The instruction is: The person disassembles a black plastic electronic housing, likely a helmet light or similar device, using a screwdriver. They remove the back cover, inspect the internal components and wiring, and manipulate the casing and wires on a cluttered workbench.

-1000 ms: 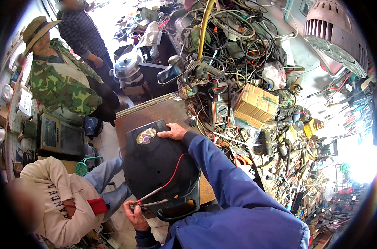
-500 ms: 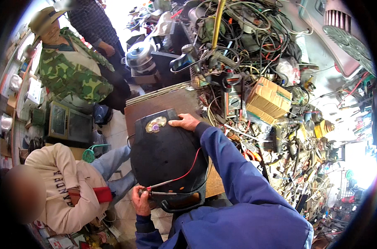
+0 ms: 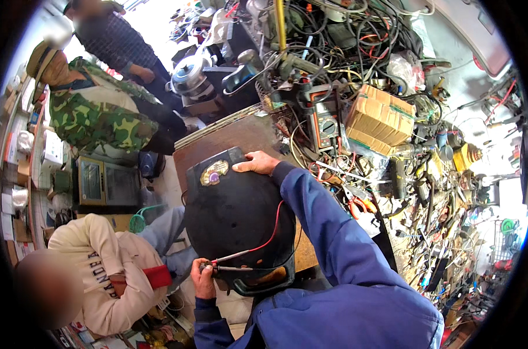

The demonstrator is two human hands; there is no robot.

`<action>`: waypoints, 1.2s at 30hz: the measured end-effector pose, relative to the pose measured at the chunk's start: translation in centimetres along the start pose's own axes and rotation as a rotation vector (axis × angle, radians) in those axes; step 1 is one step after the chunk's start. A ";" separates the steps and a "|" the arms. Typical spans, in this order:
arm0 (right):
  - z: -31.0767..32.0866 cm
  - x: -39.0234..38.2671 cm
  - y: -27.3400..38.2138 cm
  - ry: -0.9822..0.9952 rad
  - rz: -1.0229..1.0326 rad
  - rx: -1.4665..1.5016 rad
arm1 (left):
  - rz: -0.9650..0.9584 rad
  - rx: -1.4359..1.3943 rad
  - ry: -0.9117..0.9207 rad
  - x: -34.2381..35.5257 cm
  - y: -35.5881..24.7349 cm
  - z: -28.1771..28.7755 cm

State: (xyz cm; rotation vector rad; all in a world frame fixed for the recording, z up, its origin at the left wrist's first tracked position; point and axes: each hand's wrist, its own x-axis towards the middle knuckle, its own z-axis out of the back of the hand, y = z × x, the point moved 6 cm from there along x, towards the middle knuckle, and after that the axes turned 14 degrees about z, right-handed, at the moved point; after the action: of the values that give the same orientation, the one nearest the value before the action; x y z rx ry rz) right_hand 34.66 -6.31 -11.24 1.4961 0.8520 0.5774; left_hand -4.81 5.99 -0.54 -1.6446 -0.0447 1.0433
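Observation:
A round black appliance (image 3: 235,221) with a handle and a gold-and-purple label lies tilted toward me over the brown board (image 3: 217,136). My right hand (image 3: 258,163) grips its far edge, thumb on top. At its near left edge, my left hand (image 3: 203,278) pinches a red test probe (image 3: 223,259) and a dark probe (image 3: 234,269) against a small part, too small to make out. Their leads cross the appliance. A multimeter (image 3: 322,128) lies among wires beyond the board.
A seated person in a cream hoodie (image 3: 113,273) is close at left; two people (image 3: 95,122) stand behind. A cooking pot (image 3: 188,78), tangled cables (image 3: 357,35), a cardboard box (image 3: 380,116), orange-handled pliers (image 3: 360,203) and piled parts (image 3: 432,232) crowd the far and right sides.
The whole view has shifted, with the bench and appliance appearing higher and farther right than a second ago. Both my hands keep their hold. The standing people have shifted slightly.

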 end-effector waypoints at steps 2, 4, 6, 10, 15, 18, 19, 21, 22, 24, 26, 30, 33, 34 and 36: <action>0.2 0.4 -1.4 -0.022 -0.013 -0.052 | 0.017 0.005 0.003 0.4 0.5 0.2; 0.0 -0.2 0.1 0.006 -0.075 -0.112 | 0.010 -0.019 -0.003 0.2 0.8 0.7; -0.2 -0.8 1.4 0.017 -0.041 -0.114 | 0.024 -0.035 -0.016 0.3 1.3 1.2; 1.2 0.2 -1.5 -0.107 0.010 -0.204 | 0.010 -0.025 0.007 0.8 1.0 0.5; 0.4 0.9 -2.2 -0.032 0.005 -0.165 | -0.004 -0.020 0.012 0.4 1.0 0.6; 0.5 1.2 -2.7 -0.018 0.015 -0.169 | -0.004 -0.018 0.008 0.3 0.9 0.5; 0.6 1.2 -2.9 -0.019 0.018 -0.177 | -0.005 -0.018 0.007 0.3 0.9 0.5; 0.6 1.2 -2.8 0.003 -0.003 -0.199 | 0.004 -0.013 -0.002 0.3 0.8 0.4; 0.7 1.1 -2.8 0.013 -0.014 -0.210 | 0.009 -0.010 -0.005 0.3 0.8 0.4; 0.3 0.7 -1.7 0.065 -0.047 -0.191 | 0.005 -0.004 0.003 0.1 0.9 0.7; 0.2 0.6 -1.5 0.069 -0.052 -0.193 | 0.000 -0.003 0.010 0.0 0.9 0.8; 0.8 1.0 -2.9 0.000 -0.014 -0.216 | 0.000 -0.008 0.025 0.5 1.2 0.8; 0.6 1.0 -2.4 -0.005 0.018 -0.219 | 0.005 -0.018 0.009 0.4 1.3 1.0; 0.4 1.0 -2.0 -0.001 0.031 -0.220 | 0.005 -0.023 0.000 0.3 1.4 1.1; 0.4 0.9 -1.7 -0.001 0.055 -0.217 | -0.008 -0.023 0.012 0.4 1.5 1.2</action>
State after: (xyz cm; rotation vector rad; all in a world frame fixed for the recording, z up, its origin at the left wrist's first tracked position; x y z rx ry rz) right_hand 35.21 -5.93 -13.10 1.3253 0.7249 0.6875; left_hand -6.05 6.58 -1.90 -1.6702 -0.0555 1.0308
